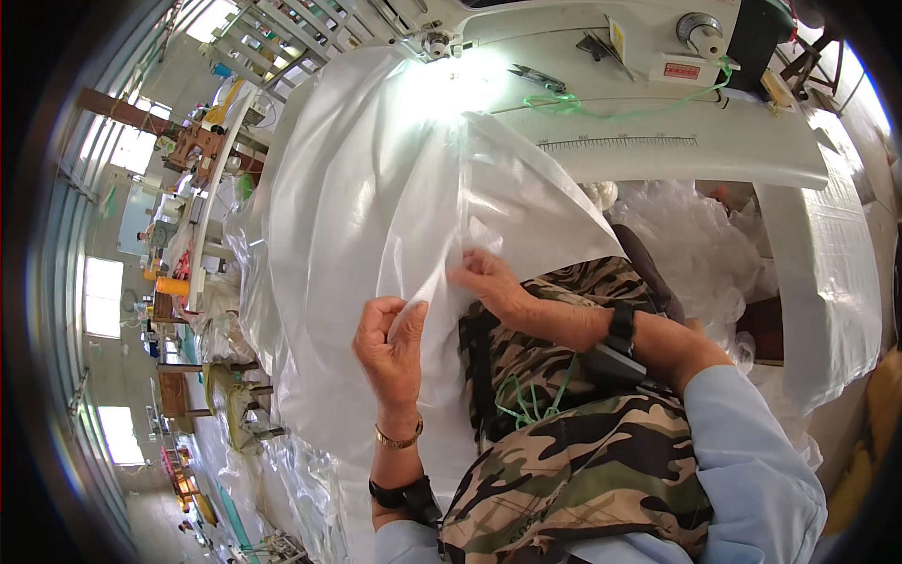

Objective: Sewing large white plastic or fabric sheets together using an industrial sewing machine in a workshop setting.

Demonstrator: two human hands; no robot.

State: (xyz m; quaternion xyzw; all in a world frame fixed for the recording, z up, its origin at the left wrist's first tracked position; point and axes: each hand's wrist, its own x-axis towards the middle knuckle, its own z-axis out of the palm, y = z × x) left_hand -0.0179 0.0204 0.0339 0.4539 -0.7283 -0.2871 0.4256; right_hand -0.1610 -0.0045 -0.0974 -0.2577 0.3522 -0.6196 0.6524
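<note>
A large sheet of white, shiny plastic fabric point(348, 216) runs from the sewing machine's needle area point(442, 52) down over the table edge toward my lap. My left hand point(390, 343) pinches a folded edge of it between thumb and fingers. Just above and to the right, my right hand point(484, 280) is closed on the same fabric near a seam that leads up to the machine. Its fingertips are partly hidden by the fold. A bright lamp washes out the fabric under the machine head.
Thread snips point(537, 79) and loose green thread point(564, 105) lie on the machine table point(752, 155), right of the needle. Clear plastic point(700, 235) is heaped below. A white sheet point(827, 282) hangs at the right. Farther left are other work tables and a stool point(230, 404).
</note>
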